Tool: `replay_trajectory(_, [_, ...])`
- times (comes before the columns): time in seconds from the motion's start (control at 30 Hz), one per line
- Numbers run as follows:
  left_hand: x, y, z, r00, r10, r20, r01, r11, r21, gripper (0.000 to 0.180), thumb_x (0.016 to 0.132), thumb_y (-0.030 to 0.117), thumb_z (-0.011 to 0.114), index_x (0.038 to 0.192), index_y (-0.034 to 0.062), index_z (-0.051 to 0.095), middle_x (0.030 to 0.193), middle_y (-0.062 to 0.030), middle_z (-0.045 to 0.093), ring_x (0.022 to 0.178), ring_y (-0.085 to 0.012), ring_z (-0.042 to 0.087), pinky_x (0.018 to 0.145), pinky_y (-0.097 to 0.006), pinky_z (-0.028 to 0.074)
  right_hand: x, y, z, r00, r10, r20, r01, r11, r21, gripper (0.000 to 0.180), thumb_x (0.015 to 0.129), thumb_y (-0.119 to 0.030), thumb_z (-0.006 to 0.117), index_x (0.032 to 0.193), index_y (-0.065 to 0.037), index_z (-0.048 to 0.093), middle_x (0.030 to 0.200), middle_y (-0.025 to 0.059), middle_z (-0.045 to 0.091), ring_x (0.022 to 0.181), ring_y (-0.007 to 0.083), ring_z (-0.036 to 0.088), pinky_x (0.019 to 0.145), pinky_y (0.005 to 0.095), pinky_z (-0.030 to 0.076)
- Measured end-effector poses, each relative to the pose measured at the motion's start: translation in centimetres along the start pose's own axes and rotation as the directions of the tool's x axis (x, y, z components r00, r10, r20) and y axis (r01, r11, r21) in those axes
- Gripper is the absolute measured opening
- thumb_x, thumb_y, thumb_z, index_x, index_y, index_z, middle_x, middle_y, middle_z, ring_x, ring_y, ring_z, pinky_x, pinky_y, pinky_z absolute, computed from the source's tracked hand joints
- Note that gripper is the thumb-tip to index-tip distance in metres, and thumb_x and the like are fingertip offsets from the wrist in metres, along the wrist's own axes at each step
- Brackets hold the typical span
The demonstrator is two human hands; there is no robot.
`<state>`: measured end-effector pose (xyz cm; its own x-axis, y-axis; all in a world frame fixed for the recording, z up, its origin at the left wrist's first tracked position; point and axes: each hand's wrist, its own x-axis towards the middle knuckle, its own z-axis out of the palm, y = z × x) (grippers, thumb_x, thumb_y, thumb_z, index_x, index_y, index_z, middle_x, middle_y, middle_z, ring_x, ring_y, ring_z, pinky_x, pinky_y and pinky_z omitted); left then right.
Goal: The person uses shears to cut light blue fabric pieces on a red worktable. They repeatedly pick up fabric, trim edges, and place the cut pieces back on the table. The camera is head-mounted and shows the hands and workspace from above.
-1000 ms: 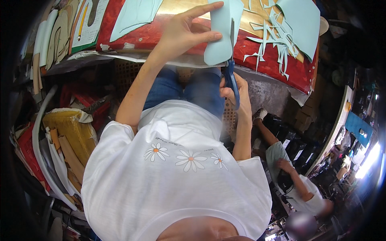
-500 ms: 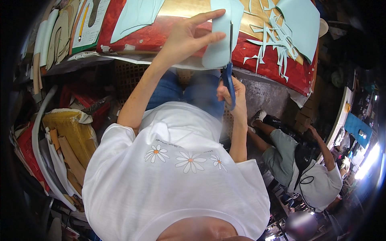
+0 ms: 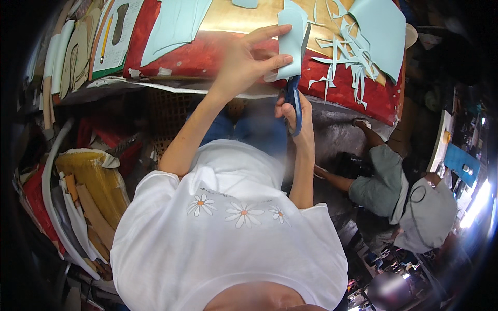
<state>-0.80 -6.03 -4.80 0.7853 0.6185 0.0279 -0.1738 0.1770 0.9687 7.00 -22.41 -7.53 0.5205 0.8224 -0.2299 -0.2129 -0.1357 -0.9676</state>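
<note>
My left hand [image 3: 248,59] reaches in over the table's near edge, its thumb and fingers closed on the left side of a light blue cut-out sheet [image 3: 291,44]. The sheet looks thin and bendy, and its lower end curls slightly. In my right hand [image 3: 301,116] is a pair of scissors [image 3: 294,98] with dark blue handles. Their blades point away from me along the sheet's right edge. Part of the lower blade is hidden, so I cannot tell how far the blades are apart.
Thin light blue offcuts [image 3: 350,57] lie right of the scissors, beside a larger light blue sheet [image 3: 384,36]. More cut sheets [image 3: 174,26] lie left on the red table cover [image 3: 218,52]. A pencil [image 3: 106,36] rests on papers. A seated person [image 3: 394,186] is at the right.
The light blue sheet has turned and tilted in my left hand, and the scissors have shifted slightly along with it. The person at the right has changed posture.
</note>
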Motion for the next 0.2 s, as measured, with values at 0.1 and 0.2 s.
replay_trajectory(0.1, [0.3,0.1,0.5,0.999,-0.037,0.015,0.038,0.999,-0.021,0.054,0.079,0.009,0.072,0.129,0.0087,0.051,0.082,-0.0055,0.065,0.074,-0.0092,0.063,0.063,-0.020,0.049,0.1,-0.1,-0.6,1.000,0.016,-0.007,-0.016,0.999,-0.049,0.044,0.073,-0.040,0.076,0.085,-0.004,0.055,0.067,0.0000,0.053,0.057,0.0077,0.049,0.052,0.0215,0.039])
replay_trajectory(0.2, [0.9,-0.1,0.9,0.996,-0.064,0.059,0.069,0.995,-0.077,0.052,0.081,0.006,0.069,0.130,0.0078,0.051,0.074,-0.0045,0.066,0.061,-0.0068,0.059,0.059,-0.020,0.048,-0.1,-0.1,-1.3,0.997,0.074,-0.018,-0.075,0.997,-0.024,0.049,0.073,-0.043,0.076,0.091,-0.003,0.055,0.068,-0.0001,0.053,0.060,0.0078,0.052,0.054,0.0214,0.041])
